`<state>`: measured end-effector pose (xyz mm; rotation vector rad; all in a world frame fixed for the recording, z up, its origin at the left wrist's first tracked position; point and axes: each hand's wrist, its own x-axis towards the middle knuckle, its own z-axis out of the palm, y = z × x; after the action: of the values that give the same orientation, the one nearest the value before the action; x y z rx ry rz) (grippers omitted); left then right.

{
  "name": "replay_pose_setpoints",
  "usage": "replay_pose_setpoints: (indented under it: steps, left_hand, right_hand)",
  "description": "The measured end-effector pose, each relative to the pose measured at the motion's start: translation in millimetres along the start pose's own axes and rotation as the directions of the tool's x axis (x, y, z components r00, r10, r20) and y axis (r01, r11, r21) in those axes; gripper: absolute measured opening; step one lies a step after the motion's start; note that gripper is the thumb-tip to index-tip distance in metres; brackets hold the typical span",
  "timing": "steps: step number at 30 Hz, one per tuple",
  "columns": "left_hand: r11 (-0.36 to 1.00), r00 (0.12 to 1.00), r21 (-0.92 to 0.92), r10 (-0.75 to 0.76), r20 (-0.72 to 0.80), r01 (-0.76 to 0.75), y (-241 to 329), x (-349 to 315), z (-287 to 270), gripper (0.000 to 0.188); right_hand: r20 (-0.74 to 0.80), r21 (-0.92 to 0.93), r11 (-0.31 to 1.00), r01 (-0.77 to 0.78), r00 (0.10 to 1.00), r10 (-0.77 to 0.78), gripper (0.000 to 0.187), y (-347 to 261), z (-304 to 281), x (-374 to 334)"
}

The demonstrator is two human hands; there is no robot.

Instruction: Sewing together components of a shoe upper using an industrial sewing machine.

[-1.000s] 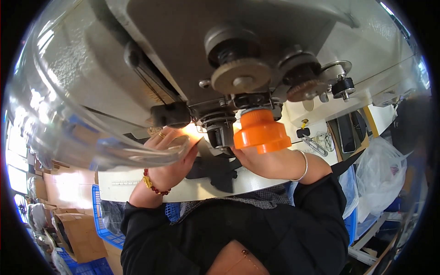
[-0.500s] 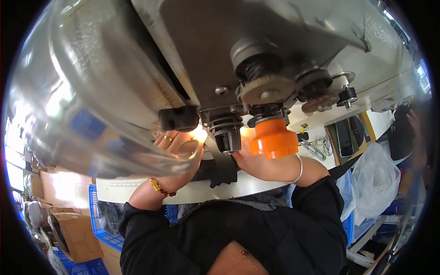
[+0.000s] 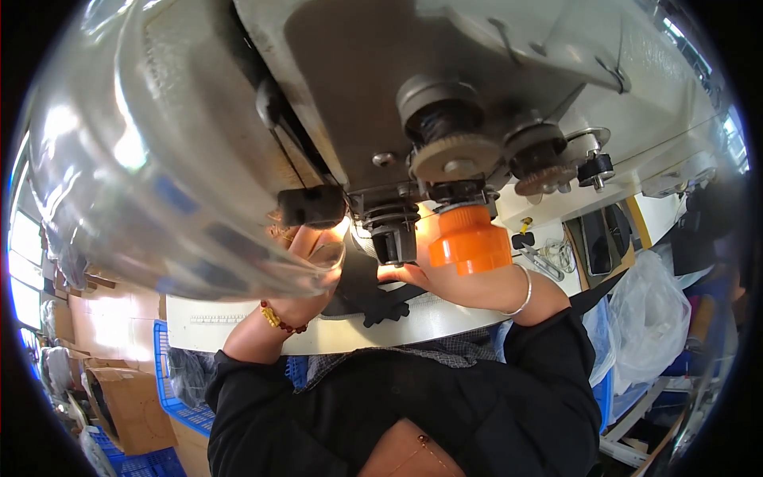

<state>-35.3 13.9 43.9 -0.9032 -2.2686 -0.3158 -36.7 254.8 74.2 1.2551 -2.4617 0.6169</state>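
A sewing machine head [image 3: 350, 103] fills the upper view and covers much of the work. Black fabric [image 3: 367, 296] with a jagged near edge lies on the white tabletop [image 3: 322, 338] below it. My left hand [image 3: 311, 288], with a beaded bracelet at the wrist, is at the fabric's left side. A clear curved plastic piece and a black block hide most of its fingers. From the right, my right hand [image 3: 453, 285] reaches in past an orange knob [image 3: 470, 248], its visible digits stretched toward the fabric. The rest of its fingers are hidden.
Small scissors [image 3: 542, 262] and a coiled cable [image 3: 563, 253] lie on the tabletop's right. A blue crate [image 3: 164, 374] stands below the left edge, near a cardboard box [image 3: 131, 405]. Clear plastic bags [image 3: 648, 318] bulge at the right.
My right hand's visible digits now reach farther left, across the fabric. The left hand has shifted slightly left, and its ring no longer shows. A lever appears in the machine's slot.
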Motion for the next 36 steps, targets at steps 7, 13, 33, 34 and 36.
replay_pose_setpoints:
  steps: [7, 13, 33, 34, 36]
  left_hand:
    - [0.999, 0.995, -0.051, -0.006, -0.104, 0.000, 10, 23, -9, 0.010]
    - [1.000, 0.998, 0.016, 0.020, -0.058, -0.019, 11, 20, -8, 0.011]
    - [0.992, 0.994, -0.071, -0.104, 0.025, 0.105, 12, 18, -5, 0.016]
    - [0.992, 0.994, -0.071, -0.106, 0.030, 0.108, 13, 17, -6, 0.016]
    - [0.998, 0.999, 0.053, 0.047, -0.026, -0.045, 13, 16, -7, 0.014]
  right_hand:
    - [-0.249, -0.256, 0.966, 0.011, 0.965, -0.077, 0.027, 8, 18, 1]
    - [-0.289, -0.119, 0.978, 0.173, 0.936, -0.201, 0.018, 6, 9, 8]
    - [-0.174, -0.334, 0.942, 0.022, 0.981, -0.085, 0.011, 28, 20, -1]
    - [-0.173, -0.329, 0.944, 0.022, 0.981, -0.083, 0.011, 29, 19, -1]
    - [-0.231, -0.246, 0.968, 0.057, 0.966, -0.115, 0.006, 30, 17, 3]
